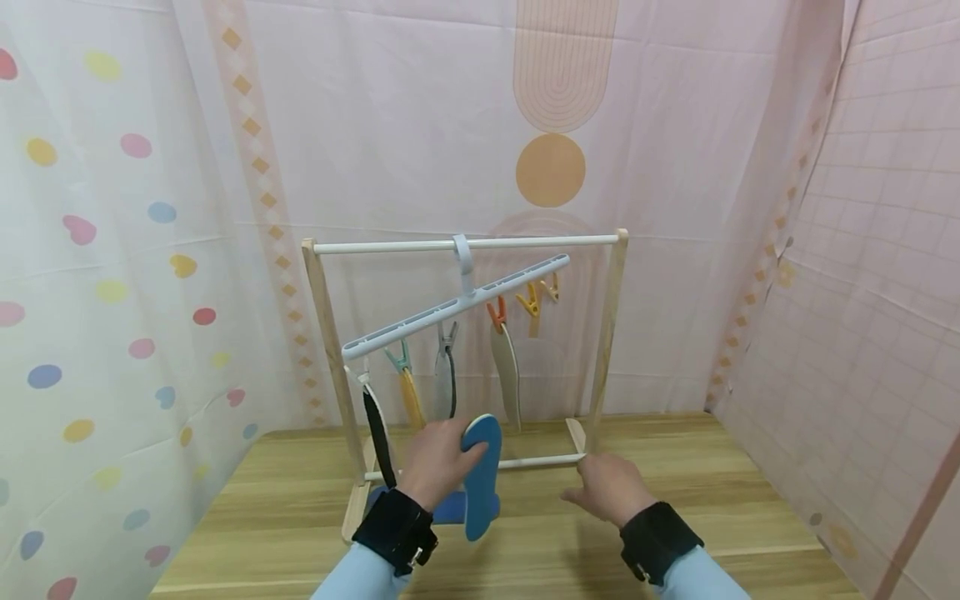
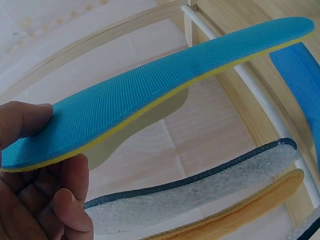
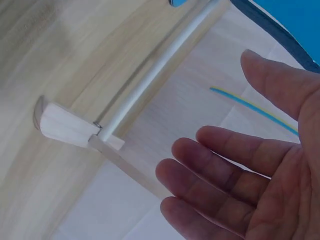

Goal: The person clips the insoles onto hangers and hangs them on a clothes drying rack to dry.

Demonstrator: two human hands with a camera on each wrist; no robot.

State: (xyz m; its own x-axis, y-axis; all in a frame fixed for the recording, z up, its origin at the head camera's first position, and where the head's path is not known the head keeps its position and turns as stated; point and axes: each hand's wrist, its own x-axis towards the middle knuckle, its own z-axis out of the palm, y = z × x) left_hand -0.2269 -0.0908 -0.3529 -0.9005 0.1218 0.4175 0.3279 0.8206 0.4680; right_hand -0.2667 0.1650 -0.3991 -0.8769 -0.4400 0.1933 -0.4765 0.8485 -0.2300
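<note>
My left hand (image 1: 435, 462) pinches a blue insole (image 1: 482, 475) near one end, thumb on its ribbed blue face. In the left wrist view, the insole (image 2: 150, 85) shows a yellow edge. My right hand (image 1: 611, 485) is by the rack's lower right corner; in the right wrist view its fingers (image 3: 210, 185) are loosely extended, holding nothing. Ahead, a pale blue hanger (image 1: 457, 307) tilts down to the left. Clothespins on it hold a black-and-white insole (image 1: 380, 433), a tan insole (image 1: 411, 398), a grey dark-edged insole (image 1: 446, 383) and a beige insole (image 1: 507, 375).
A yellow clothespin (image 1: 529, 300) and a beige clothespin (image 1: 552, 287) hang at the hanger's right end without insoles. The wooden rack (image 1: 607, 333) stands on the wood-grain table (image 1: 720, 517). Behind my left hand lies a blue flat piece (image 1: 450, 508), partly covered. Curtains surround the table.
</note>
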